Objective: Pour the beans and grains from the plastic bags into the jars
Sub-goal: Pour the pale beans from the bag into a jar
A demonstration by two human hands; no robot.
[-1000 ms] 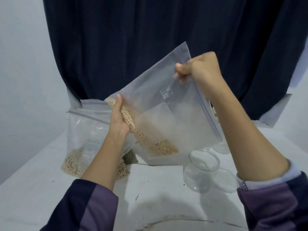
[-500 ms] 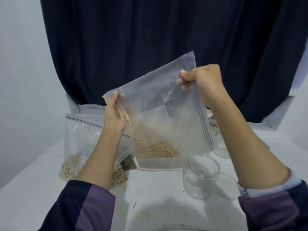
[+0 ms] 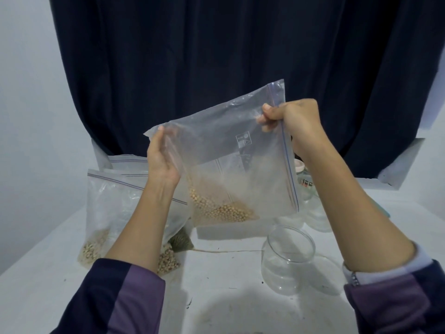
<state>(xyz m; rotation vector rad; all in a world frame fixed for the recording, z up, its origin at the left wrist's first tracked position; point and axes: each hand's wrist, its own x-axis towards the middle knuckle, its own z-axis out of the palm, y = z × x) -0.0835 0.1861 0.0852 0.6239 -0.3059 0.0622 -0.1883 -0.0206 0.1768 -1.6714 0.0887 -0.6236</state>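
Nearest the viewer, the white table (image 3: 228,309) shows a bare stretch just in front of the open glass jar (image 3: 288,259), which stands upright with its mouth uncovered. To the left of the jar, past a patch of bare table, other plastic bags (image 3: 115,213) of pale beans slump together, partly hidden by the left forearm. Above and just behind the jar hangs a clear zip bag (image 3: 228,165), tilted, with its beans (image 3: 224,209) gathered in the low corner short of the jar's rim. The left hand (image 3: 162,160) grips the bag's upper left edge; the right hand (image 3: 292,121) pinches the zip strip near its top corner. More glass jars (image 3: 310,196) crowd behind the open jar to its right. A dark curtain (image 3: 216,56) closes the far side.
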